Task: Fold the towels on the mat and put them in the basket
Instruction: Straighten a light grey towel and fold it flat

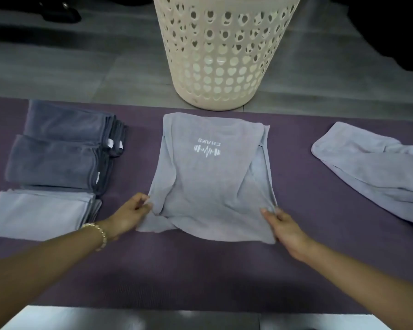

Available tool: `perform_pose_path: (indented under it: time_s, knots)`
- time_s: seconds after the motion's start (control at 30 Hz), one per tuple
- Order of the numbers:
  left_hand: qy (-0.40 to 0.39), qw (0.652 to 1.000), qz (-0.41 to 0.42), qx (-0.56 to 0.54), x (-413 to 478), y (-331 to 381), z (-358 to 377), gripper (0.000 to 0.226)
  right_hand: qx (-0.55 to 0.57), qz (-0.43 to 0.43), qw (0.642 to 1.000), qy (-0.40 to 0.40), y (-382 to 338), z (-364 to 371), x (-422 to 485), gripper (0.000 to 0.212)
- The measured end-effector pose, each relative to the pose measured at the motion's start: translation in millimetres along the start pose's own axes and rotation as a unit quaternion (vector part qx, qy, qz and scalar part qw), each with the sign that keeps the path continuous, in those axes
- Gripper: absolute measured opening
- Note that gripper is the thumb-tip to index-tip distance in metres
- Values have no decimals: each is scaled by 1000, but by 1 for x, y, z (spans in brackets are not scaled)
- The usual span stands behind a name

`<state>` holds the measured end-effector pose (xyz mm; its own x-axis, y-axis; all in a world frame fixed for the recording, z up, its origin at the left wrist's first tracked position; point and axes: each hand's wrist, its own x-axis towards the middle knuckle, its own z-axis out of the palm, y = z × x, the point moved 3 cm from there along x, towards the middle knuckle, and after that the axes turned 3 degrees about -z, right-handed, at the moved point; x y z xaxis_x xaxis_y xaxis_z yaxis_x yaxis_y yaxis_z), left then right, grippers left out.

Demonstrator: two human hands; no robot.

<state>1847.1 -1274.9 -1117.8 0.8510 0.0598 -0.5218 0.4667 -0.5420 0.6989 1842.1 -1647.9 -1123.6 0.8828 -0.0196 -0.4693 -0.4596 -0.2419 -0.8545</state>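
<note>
The light grey terry towel with a white barbell logo [210,177] is lying half folded in the middle of the purple mat [224,277], its far edge stopping just short of the mat's far border. You are pinching its near left corner with your left hand [129,215], thumb and fingers closed on the cloth, a gold chain bracelet [98,233] sitting on that wrist. Your right hand [286,231] is gripping the near right corner, fingertips [268,211] pressing on the folded edge. A strip of the towel is trailing past your left thumb toward you.

Bare mat is lying open between the towel and you, and narrower bands are showing on both sides. To the left, 2 folded dark grey towels [57,148] and 1 folded pale grey towel [41,214] are sitting in a column, well apart from your left hand. To the right, a crumpled light grey towel [372,170] is sprawling toward the mat's edge. Beyond the mat, the cream plastic basket with heart-shaped holes [224,51] is standing upright on the grey floor [81,75], just beside the far border.
</note>
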Motion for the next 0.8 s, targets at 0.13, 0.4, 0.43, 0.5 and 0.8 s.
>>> perform_pose_path:
  time_s: [0.13, 0.4, 0.43, 0.5, 0.8]
  knots:
    - [24, 999, -25, -17, -7, -7, -20, 17, -96, -77, 986, 109, -7, -49, -8, 31]
    - [-87, 985, -149, -1, -6, -30, -2, 22, -141, 58, 988, 36, 36, -55, -23, 41]
    - [-103, 980, -169, -6, -7, -31, 0, 20, -122, 63, 990, 20, 34, -50, -23, 33]
    - [-102, 978, -182, 3, -5, -33, -2, 19, -99, 72, 992, -6, 33, -42, -23, 17]
    - [-68, 977, -195, -54, -1, -46, -4, 15, -116, 176, 977, -27, 52, -50, -14, 46]
